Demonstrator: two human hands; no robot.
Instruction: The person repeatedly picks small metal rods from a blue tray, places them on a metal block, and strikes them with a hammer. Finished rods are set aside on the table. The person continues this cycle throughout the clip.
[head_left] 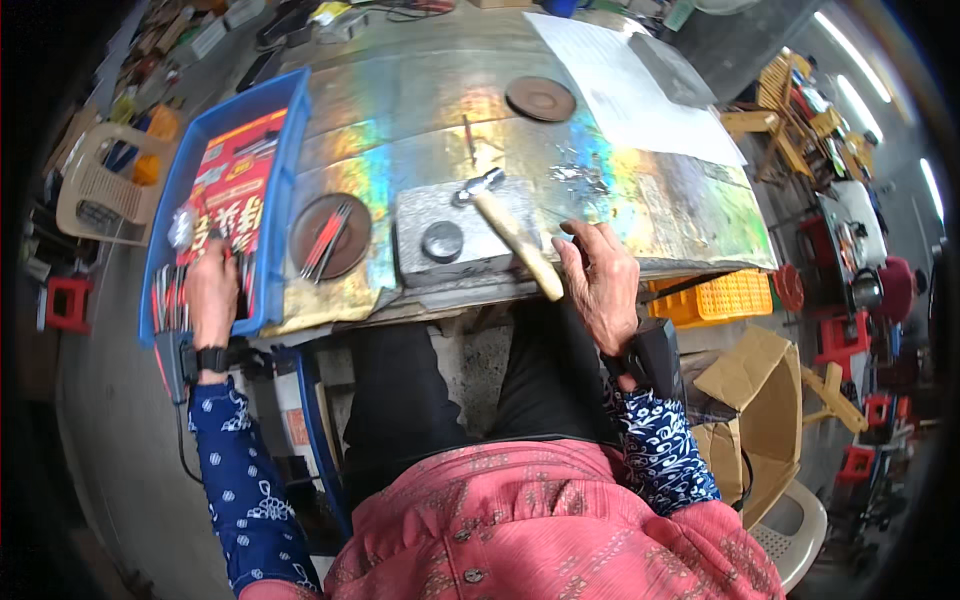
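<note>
While the person sits at a metal-topped table (420,110) whose sheet shines in rainbow bands, the left hand (212,290) reaches into a blue tray (285,150) at the table's left edge, its fingers curled down among thin rods (166,300) that lie at the tray's near end; whether they pinch any rod I cannot tell, since the fingertips are hidden behind the back of the hand. A red printed packet (238,185) lies in the tray just beyond that hand. The right hand (603,280) rests at the near edge of the table with its fingers loosely bent and released, just beside the wooden handle of a hammer (510,232) and perhaps brushing its end, though not wrapped around it. The hammer lies tilted on a grey steel block (420,215), head on the block's far right corner and handle running toward the person. A small round piece (442,241) sits on the block near its middle. Left of the block, a brown dish (345,250) holds more rods, red and grey. A second brown dish (540,98) sits farther back, and a white sheet (620,90) covers the far right of the table. A yellow crate (730,295) shows under the table's right side.
</note>
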